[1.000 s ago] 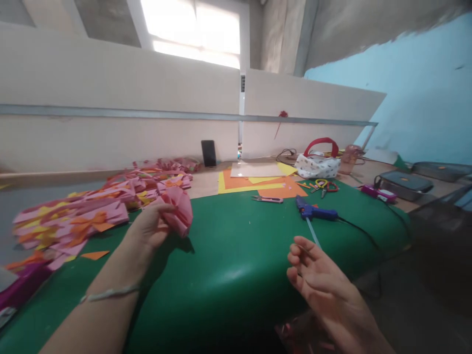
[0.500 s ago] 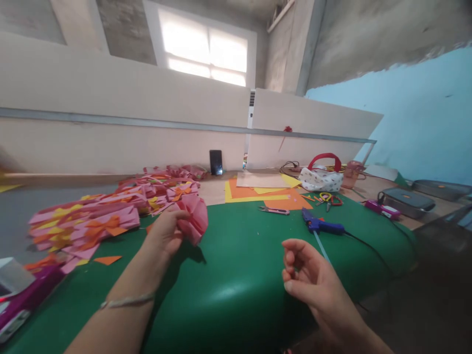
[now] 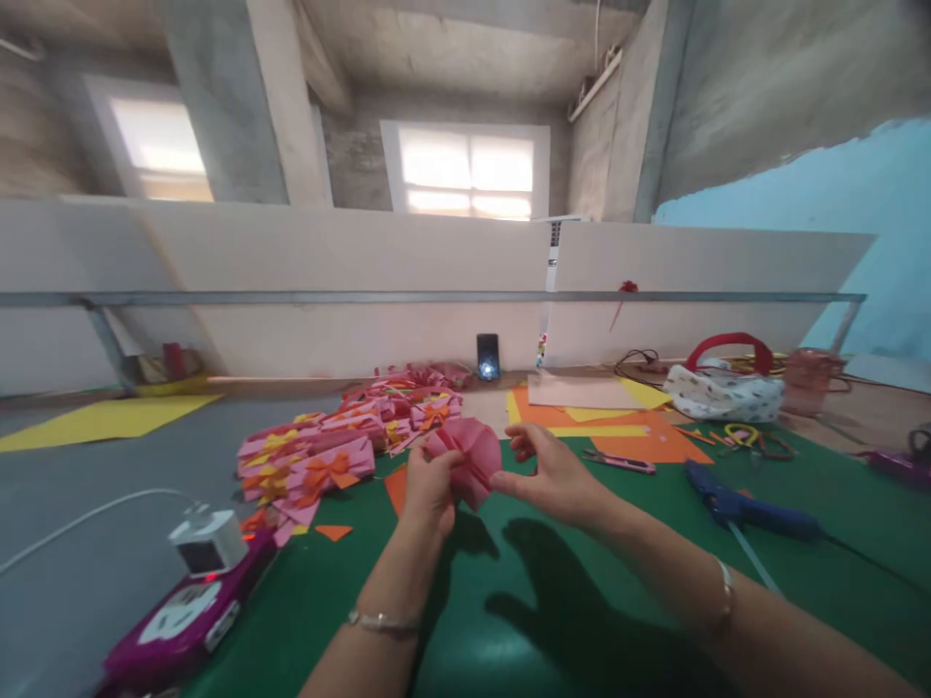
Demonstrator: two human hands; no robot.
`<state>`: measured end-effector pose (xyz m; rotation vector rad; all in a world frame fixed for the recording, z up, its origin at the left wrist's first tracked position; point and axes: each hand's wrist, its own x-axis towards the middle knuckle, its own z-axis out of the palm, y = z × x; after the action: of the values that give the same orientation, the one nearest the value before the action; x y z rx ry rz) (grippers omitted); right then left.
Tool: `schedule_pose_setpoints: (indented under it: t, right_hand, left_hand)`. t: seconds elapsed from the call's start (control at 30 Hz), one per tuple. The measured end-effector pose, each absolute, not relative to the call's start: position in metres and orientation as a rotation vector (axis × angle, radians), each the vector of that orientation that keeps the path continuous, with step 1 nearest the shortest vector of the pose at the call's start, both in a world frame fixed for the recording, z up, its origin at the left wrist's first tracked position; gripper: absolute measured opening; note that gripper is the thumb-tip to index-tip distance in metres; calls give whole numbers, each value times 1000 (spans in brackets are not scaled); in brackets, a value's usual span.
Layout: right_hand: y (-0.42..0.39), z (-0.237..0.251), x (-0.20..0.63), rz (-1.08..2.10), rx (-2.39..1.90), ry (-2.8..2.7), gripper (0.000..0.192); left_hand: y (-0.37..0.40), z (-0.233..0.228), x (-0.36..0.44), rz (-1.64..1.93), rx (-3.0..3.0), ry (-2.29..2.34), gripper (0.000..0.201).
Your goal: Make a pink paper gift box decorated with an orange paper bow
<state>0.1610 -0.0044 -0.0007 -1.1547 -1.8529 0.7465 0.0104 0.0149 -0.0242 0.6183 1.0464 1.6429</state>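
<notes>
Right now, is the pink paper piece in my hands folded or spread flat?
Folded: the pink paper piece shows fan-like pleats, pinched by the left hand, with the right hand at its edge.
</notes>
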Motion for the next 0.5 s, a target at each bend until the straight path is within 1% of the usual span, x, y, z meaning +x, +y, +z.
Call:
schedule_pose_setpoints:
  t: [0.07, 0.17, 0.4, 0.5]
  right_hand:
    - [12, -4, 151, 846, -1120, -1892, 51]
    - [24, -12, 144, 931, -1054, -1899, 41]
    - [33, -29, 146, 1166, -985, -1831, 15]
    - [35, -33, 150, 1247, -986, -1811, 13]
  left_hand:
    - [18, -26, 10, 1712, 599, 1052, 47]
    - [21, -28, 10, 1758, 589, 1055, 53]
    - [21, -34, 20, 1713, 668, 1050, 55]
    - [18, -36, 22, 1699, 711, 1059, 54]
